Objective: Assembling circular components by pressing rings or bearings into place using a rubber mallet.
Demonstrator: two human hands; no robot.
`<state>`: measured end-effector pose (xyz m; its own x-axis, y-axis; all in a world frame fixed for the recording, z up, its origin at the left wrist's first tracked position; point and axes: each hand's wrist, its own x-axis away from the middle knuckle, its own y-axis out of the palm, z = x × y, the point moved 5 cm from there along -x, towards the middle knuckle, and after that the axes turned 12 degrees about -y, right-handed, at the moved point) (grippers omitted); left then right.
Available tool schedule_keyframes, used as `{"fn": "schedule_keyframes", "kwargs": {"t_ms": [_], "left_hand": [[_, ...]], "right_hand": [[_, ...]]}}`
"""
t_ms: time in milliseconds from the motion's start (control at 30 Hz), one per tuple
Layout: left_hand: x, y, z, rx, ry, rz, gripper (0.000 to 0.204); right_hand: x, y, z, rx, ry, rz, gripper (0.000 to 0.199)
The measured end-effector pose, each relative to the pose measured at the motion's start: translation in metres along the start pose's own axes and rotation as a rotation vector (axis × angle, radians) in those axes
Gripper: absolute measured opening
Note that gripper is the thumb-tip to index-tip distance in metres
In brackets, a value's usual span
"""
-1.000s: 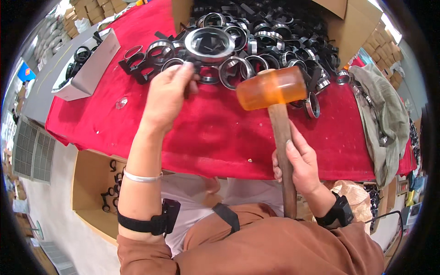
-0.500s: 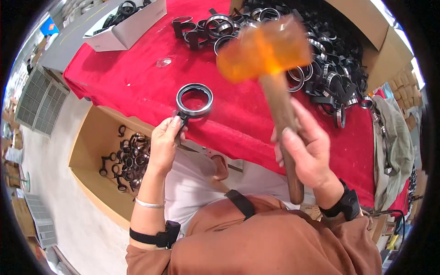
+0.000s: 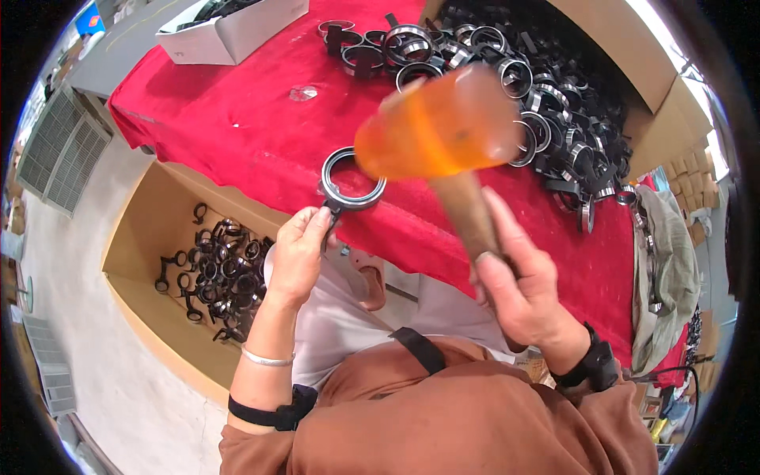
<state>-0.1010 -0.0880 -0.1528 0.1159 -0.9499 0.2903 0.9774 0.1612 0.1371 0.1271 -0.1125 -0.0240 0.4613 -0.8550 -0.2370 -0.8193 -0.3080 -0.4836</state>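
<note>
My left hand (image 3: 299, 257) is closed round the short black stem of a ring-shaped clamp (image 3: 366, 201). The clamp's black-and-silver ring lies over the front edge of the red cloth; whether it touches the cloth I cannot tell. In my right hand (image 3: 526, 293) is a mallet (image 3: 443, 131) with a translucent orange head and a wooden handle. Its slightly blurred head is tilted to the left, and the left end appears right beside the ring, covering a bit of its right side. My right fingers wrap the handle's lower part.
A heap of similar black-and-silver rings (image 3: 570, 150) spills from a cardboard box (image 3: 665, 119) onto the red-covered table (image 3: 261, 134). A white box (image 3: 229, 39) stands far left. Below left, an open carton (image 3: 134, 261) holds several black ring parts. Grey-green cloth (image 3: 669, 277) hangs at right.
The mallet head has come down and left, closer to the ring. My left hand keeps its hold on the clamp. The whole view has shifted a little.
</note>
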Motion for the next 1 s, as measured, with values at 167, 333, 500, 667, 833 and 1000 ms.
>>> {"fn": "schedule_keyframes", "kwargs": {"t_ms": [167,333,500,667,833,1000], "left_hand": [[-0.002,0.007,0.007,0.007,-0.003,0.000,0.022],[-0.009,-0.001,-0.005,0.022,0.027,0.015,0.023],[-0.004,-0.002,-0.004,0.036,-0.043,0.011,0.022],[-0.005,0.009,0.007,0.052,-0.047,0.022,0.022],[-0.005,0.000,0.000,0.030,-0.048,0.050,0.023],[-0.003,-0.005,-0.004,0.005,-0.045,0.074,0.022]], "right_hand": [[0.006,0.010,0.008,0.353,-0.452,0.044,0.058],[-0.008,0.014,0.010,0.394,-0.202,-0.278,0.057],[-0.053,-0.002,-0.049,0.077,-0.417,0.111,0.053],[-0.078,0.025,0.028,0.404,-0.269,-0.123,0.051],[-0.117,0.015,-0.008,0.431,-0.263,-0.254,0.042],[-0.100,0.014,-0.055,0.164,-0.512,0.013,0.042]]}}
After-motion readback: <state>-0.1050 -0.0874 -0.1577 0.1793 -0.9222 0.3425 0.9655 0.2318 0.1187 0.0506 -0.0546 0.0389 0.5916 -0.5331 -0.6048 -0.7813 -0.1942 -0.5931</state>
